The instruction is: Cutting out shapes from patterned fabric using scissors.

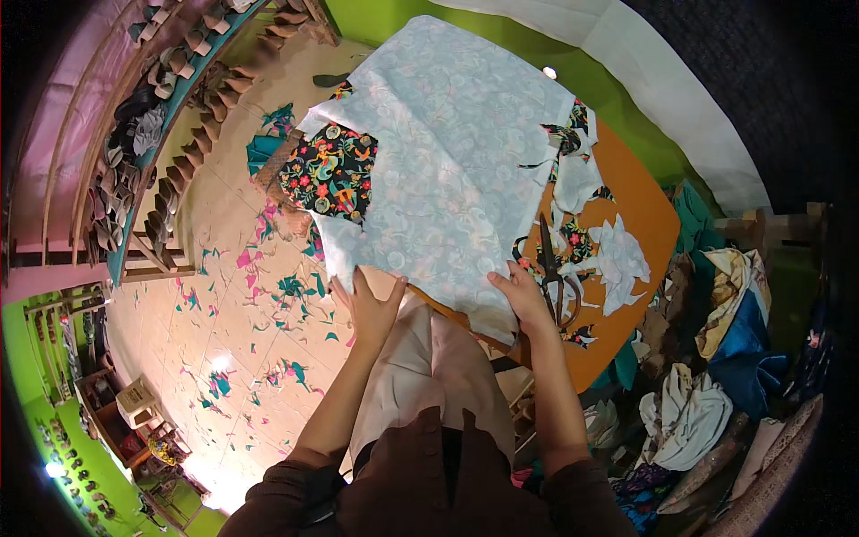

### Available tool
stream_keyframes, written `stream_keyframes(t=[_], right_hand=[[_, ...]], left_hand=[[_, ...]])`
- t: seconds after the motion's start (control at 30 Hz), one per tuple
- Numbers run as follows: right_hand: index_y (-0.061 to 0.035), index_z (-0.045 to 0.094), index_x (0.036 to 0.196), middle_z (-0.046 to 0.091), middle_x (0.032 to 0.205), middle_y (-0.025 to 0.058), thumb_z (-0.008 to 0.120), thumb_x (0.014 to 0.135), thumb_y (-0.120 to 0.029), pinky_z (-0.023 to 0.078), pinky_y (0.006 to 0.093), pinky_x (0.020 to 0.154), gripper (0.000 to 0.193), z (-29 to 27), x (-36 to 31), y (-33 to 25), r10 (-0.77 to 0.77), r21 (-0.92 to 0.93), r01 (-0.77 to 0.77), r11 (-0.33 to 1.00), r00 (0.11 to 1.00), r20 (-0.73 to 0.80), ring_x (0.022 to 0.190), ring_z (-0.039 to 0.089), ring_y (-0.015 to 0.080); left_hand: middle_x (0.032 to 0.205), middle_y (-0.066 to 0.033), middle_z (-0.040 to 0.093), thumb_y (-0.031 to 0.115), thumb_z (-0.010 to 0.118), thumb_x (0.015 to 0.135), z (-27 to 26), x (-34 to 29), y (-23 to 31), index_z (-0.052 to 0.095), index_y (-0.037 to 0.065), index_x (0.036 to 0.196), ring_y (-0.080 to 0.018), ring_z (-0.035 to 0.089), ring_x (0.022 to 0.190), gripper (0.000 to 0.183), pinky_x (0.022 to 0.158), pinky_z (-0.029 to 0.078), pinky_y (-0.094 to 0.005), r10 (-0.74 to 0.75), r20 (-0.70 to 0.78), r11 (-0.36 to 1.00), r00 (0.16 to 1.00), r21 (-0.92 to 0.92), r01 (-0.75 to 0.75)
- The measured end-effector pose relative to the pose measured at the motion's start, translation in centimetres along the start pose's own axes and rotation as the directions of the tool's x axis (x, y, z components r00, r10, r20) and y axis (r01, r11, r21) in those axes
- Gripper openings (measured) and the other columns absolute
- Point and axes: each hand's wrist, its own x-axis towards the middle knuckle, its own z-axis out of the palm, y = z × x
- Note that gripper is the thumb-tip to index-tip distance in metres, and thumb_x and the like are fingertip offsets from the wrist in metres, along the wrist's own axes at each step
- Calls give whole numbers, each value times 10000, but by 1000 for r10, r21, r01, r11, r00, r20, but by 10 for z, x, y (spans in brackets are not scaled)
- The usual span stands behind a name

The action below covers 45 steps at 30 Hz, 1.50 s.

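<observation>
A large sheet of patterned cloth (438, 179), pale side up, covers much of an orange-brown table. At its left a folded-over part shows the black printed face (335, 172) with bright figures and red flowers. My left hand (371, 309) is at the cloth's near left edge, its visible fingers spread and touching it. On the near right edge my right hand (526, 300) grips the cloth, thumb on top, the other fingers partly hidden. Dark-handled scissors (557, 282) lie just beyond my right hand, blades pointing away, among cloth scraps.
White and printed offcuts (619, 267) lie on the bare right part of the table (631, 183). Heaped fabrics (684, 416) stand close at the right. Teal and pink scraps (291, 286) litter the tiled floor. Shoe racks (170, 116) line the left; a small stool (137, 403) stands lower left.
</observation>
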Motion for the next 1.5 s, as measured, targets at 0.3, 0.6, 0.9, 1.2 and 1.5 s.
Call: stream_keyframes(t=[0.3,0.6,0.9,1.2,1.5], right_hand=[[-9,497,1079,575,931,64,565,806,-151,424,236,701,315,-9,3,8,32,26,-30,999,998,-58,804,537,111],[-37,515,833,537,735,-27,561,814,-138,378,192,607,112,0,-19,1,140,33,-144,989,985,104,668,484,42],[-24,534,921,576,807,-7,558,820,-104,394,187,631,131,6,-52,-12,124,-36,-120,992,986,111,706,510,47],[16,499,928,546,851,117,583,779,-113,415,317,681,214,-15,-45,2,-375,-745,78,663,895,-240,775,532,205],[31,432,1036,463,936,204,573,687,-75,401,406,727,391,-46,-48,12,-548,-915,-138,380,763,-343,846,475,365]], left_hand=[[1097,-312,422,453,454,813,6,-12,-8,360,-55,1203,-422,316,1120,647,963,137,-556,103,203,889,974,420,-182],[955,-83,525,387,496,844,15,-49,31,432,23,1040,-183,499,927,418,834,362,-297,-261,728,387,635,-523,759],[1027,-52,516,316,540,819,26,-32,53,439,72,1085,-198,465,1009,374,906,319,-366,-16,837,18,547,-547,837],[1127,-102,464,134,537,813,44,-32,36,363,20,1189,-233,458,1024,429,872,373,-354,-116,663,185,740,-717,671],[1151,-127,448,77,476,824,38,-30,36,320,14,1217,-241,447,1048,428,889,370,-363,-260,645,132,719,-714,688]])
